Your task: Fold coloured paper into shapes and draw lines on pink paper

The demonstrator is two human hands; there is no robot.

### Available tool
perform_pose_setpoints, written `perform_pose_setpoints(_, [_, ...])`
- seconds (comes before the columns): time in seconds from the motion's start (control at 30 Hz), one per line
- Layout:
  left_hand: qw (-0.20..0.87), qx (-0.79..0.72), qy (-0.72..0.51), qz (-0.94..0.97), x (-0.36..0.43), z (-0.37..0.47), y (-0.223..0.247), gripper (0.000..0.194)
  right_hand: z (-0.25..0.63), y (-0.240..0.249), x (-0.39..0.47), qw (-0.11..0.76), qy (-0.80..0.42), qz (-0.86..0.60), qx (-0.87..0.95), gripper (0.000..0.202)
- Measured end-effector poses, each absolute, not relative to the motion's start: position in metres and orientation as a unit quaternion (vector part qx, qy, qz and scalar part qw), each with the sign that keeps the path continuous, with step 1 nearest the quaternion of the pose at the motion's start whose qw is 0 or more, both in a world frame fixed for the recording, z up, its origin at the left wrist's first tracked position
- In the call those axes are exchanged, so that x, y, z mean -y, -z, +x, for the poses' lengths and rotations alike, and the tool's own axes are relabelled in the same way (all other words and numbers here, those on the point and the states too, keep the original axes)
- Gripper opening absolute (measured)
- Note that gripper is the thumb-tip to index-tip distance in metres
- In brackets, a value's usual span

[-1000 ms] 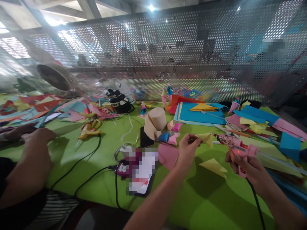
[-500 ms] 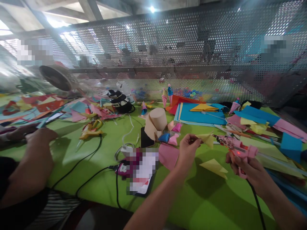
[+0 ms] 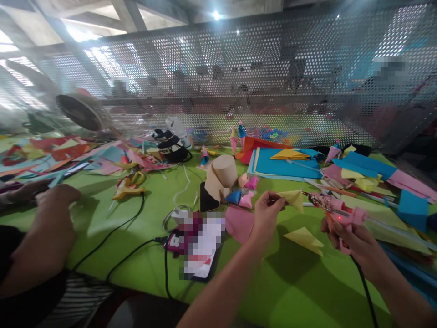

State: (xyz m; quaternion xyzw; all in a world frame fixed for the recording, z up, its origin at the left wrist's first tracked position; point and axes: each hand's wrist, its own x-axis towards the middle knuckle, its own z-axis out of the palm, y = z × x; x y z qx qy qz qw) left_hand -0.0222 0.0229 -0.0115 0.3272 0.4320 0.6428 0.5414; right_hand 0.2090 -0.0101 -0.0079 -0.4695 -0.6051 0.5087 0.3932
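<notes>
- Behind, a perforated metal screen [image 3: 205, 54]; in front, a green table [image 3: 153, 191], strewn with coloured paper
- In left hand [image 3: 268, 209]: folded yellow paper [image 3: 292, 199], raised above the table, pinched narrow between thumb and fingertips at its left end
- In right hand [image 3: 351, 237]: pink glue gun [image 3: 344, 214], gripped round the handle; cannot tell about pressure on the trigger
- Nozzle [image 3: 309, 196] right by the upper right corner of the folded yellow paper; touching or just short, cannot tell
- Done, by the look of it: folding of the held paper, likewise of a second yellow piece [image 3: 305, 240] flat on the table, below and between both hands
- Seemingly complete: pink-and-yellow cone [image 3: 234, 140] and pink-and-blue cone [image 3: 242, 132], upright side by side near the screen
- Left, as judged: the gluing, probably at its start; no join visible on the held paper, second piece apparently loose
</notes>
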Motion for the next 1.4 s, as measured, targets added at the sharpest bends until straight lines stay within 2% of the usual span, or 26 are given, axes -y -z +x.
perform_pose_setpoints(0.23, [0.541, -0.429, -0.644, 0.329, -0.023, -0.022, 0.012, 0.028, 0.206, 0.005, 0.012, 0.403, -0.499, -0.476, 0.602, 0.045])
perform_pose_setpoints(0.4, [0.532, -0.431, -0.644, 0.341, -0.024, -0.021, 0.014, 0.022, 0.2, -0.002, 0.018, 0.423, -0.511, -0.478, 0.576, 0.041])
perform_pose_setpoints(0.63, [0.533, -0.427, -0.647, 0.337, -0.024, -0.022, 0.014, 0.023, 0.206, 0.004, 0.012, 0.398, -0.505, -0.476, 0.6, 0.045])
perform_pose_setpoints(0.83, [0.533, -0.428, -0.648, 0.336, -0.025, -0.022, 0.014, 0.022, 0.201, -0.002, 0.014, 0.429, -0.484, -0.475, 0.597, 0.046])
perform_pose_setpoints(1.0, [0.535, -0.422, -0.65, 0.337, -0.027, -0.022, 0.016, 0.023, 0.202, -0.004, 0.014, 0.409, -0.498, -0.481, 0.594, 0.046])
perform_pose_setpoints(1.23, [0.531, -0.419, -0.659, 0.33, -0.027, -0.024, 0.014, 0.026, 0.206, 0.006, 0.011, 0.437, -0.506, -0.461, 0.584, 0.042])
perform_pose_setpoints(1.4, [0.54, -0.427, -0.648, 0.324, -0.029, -0.027, 0.014, 0.032, 0.212, -0.006, 0.017, 0.474, -0.516, -0.441, 0.561, 0.043])
